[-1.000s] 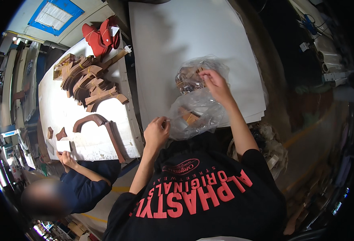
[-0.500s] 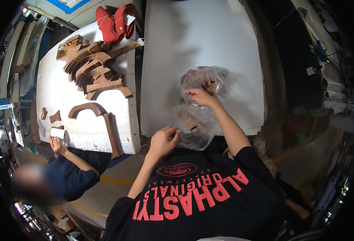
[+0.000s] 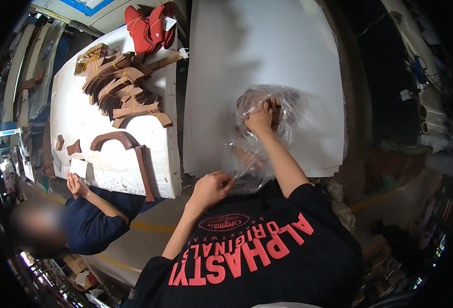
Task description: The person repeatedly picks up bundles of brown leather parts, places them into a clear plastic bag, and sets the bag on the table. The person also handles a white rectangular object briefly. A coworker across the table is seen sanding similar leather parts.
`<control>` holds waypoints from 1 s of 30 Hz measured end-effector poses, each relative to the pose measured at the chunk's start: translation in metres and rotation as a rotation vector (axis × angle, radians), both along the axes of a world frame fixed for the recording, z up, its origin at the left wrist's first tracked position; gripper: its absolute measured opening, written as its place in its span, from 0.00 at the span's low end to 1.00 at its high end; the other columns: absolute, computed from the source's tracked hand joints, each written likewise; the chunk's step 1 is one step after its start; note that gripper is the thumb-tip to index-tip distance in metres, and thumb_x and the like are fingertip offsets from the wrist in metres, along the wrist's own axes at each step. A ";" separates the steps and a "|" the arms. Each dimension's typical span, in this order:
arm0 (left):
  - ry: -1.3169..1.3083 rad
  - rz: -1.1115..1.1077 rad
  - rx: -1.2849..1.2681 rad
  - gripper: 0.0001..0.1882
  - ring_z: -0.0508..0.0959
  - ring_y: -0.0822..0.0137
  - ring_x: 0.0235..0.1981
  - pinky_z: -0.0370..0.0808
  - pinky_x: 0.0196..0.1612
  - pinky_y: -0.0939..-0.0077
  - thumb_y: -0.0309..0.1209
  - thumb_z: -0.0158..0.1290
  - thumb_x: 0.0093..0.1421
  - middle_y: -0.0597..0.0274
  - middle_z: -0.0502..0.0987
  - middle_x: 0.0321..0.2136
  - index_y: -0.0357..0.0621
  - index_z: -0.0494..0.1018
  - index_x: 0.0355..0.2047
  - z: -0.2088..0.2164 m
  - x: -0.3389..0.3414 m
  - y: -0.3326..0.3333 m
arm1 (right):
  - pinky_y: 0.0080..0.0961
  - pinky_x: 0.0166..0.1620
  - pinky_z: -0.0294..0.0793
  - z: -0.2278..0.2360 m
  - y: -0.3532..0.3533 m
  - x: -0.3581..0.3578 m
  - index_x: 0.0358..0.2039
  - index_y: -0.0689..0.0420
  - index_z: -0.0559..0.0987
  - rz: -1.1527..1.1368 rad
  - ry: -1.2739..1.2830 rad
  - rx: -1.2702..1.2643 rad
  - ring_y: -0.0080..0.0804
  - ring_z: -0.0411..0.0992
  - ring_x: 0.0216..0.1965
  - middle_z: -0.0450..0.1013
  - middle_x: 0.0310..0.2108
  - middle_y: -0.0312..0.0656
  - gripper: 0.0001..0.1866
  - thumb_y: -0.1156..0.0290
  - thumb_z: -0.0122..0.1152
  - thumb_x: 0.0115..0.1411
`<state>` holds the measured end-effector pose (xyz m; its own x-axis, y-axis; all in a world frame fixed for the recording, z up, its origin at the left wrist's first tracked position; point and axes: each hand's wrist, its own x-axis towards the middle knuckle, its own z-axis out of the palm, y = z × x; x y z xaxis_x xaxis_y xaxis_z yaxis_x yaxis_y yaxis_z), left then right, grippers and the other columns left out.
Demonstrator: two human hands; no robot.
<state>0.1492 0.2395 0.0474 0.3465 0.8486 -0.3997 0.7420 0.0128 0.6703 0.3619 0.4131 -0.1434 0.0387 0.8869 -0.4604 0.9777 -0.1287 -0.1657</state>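
A clear plastic bag (image 3: 294, 114) lies on the white sheets in front of me, with brown cut pieces (image 3: 276, 115), leather-like, bunched in its far part. My right hand (image 3: 260, 121) reaches into that part, its fingers curled among the pieces. Plastic and the hand itself hide what the fingertips hold, if anything. Close to the table's near edge, my left hand (image 3: 212, 190) is closed in a pinch on the crumpled near end of the bag. More brown shows through the plastic between my hands.
White sheets (image 3: 216, 56) cover my table. On the white table to the left lie banded stacks of brown strips (image 3: 126, 84), red cut pieces (image 3: 146, 31) and a curved brown strip (image 3: 116, 137). Beside it, another person's hand (image 3: 77, 186) touches a white card (image 3: 78, 168).
My right hand has moved from the bag's left side farther in among the brown pieces. My left hand keeps its pinch on the near end. The view has shifted slightly.
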 end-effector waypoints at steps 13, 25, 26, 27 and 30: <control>0.049 0.065 -0.076 0.13 0.83 0.47 0.36 0.80 0.39 0.56 0.41 0.58 0.65 0.53 0.83 0.33 0.46 0.85 0.36 0.002 -0.014 -0.004 | 0.68 0.72 0.42 -0.008 0.019 -0.032 0.73 0.49 0.64 -0.031 -0.124 -0.219 0.53 0.39 0.78 0.49 0.78 0.43 0.47 0.39 0.63 0.58; 0.024 0.073 -0.030 0.14 0.82 0.48 0.32 0.79 0.38 0.59 0.40 0.60 0.64 0.50 0.83 0.33 0.41 0.84 0.38 0.006 -0.021 0.021 | 0.58 0.75 0.40 -0.009 0.013 0.022 0.68 0.58 0.68 0.143 0.124 -0.403 0.51 0.37 0.79 0.48 0.77 0.51 0.49 0.46 0.69 0.50; 0.019 0.079 -0.017 0.14 0.82 0.48 0.32 0.79 0.37 0.59 0.40 0.60 0.64 0.50 0.83 0.33 0.41 0.84 0.38 0.006 -0.022 0.020 | 0.58 0.75 0.41 -0.006 0.012 0.023 0.68 0.58 0.69 0.135 0.156 -0.404 0.52 0.38 0.79 0.48 0.77 0.50 0.49 0.45 0.69 0.50; 0.014 0.084 -0.003 0.15 0.82 0.48 0.31 0.79 0.37 0.59 0.40 0.60 0.64 0.50 0.83 0.33 0.41 0.84 0.38 0.005 -0.023 0.020 | 0.57 0.75 0.42 -0.003 0.012 0.023 0.68 0.57 0.69 0.127 0.188 -0.405 0.52 0.38 0.79 0.48 0.77 0.49 0.49 0.44 0.69 0.50; -0.007 0.091 0.000 0.15 0.82 0.48 0.31 0.79 0.37 0.59 0.40 0.60 0.65 0.50 0.82 0.33 0.40 0.84 0.38 0.005 -0.025 0.017 | 0.55 0.75 0.45 0.002 0.011 0.037 0.67 0.57 0.71 0.098 0.293 -0.424 0.53 0.42 0.77 0.50 0.77 0.47 0.47 0.43 0.69 0.50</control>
<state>0.1240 0.2569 0.0526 0.2710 0.8768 -0.3972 0.7328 0.0796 0.6758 0.3984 0.4238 -0.1410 -0.2190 0.6134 -0.7588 0.9090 -0.1544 -0.3872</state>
